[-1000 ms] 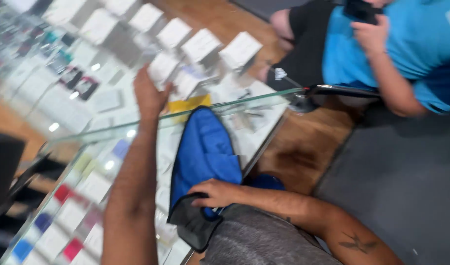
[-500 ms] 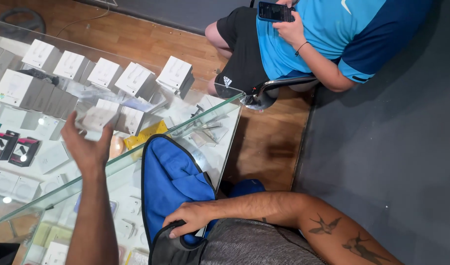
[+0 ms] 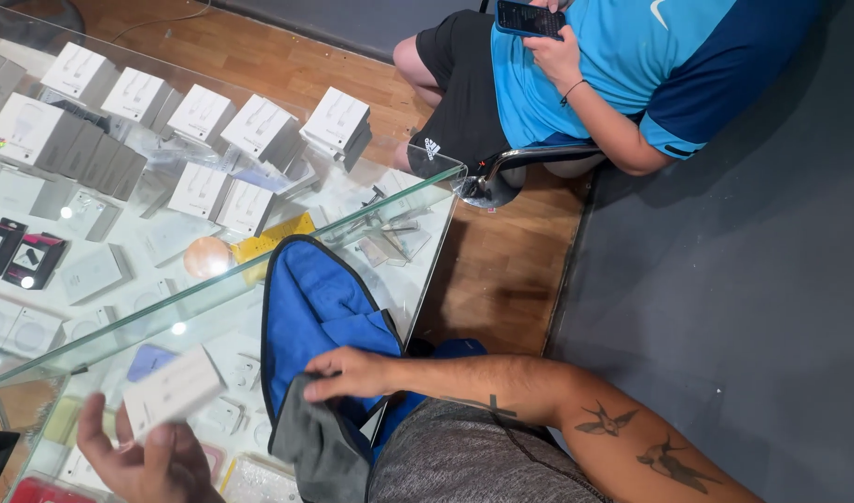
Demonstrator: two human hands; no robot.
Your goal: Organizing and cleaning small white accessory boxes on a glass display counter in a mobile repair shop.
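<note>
Left hand (image 3: 152, 456) seen low at the bottom edge of the glass counter (image 3: 213, 289), palm up, fingers loosely curled around a small white box (image 3: 171, 391), blurred in motion. Half a second before, raised higher over the glass with the box held up near the yellow item (image 3: 273, 240); since dropped toward the body and drawn nearer the camera. Right hand (image 3: 352, 373) laid on the blue bag (image 3: 315, 312), fingers bent and pinching the dark grey inner edge at the opening; much the same grip as before, forearm across the lap in grey shorts (image 3: 464, 461). Bag draped over the counter's corner, its open mouth just beside the box, not touching it. Rows of white boxes (image 3: 203, 116) arranged under the glass, more of them in view than earlier, with the camera tilted further up the counter. Black and pink packets (image 3: 22, 251) at the left edge. Seated person in a blue shirt (image 3: 650, 65) beyond the counter, phone (image 3: 529, 17) held in one hand, as before.
</note>
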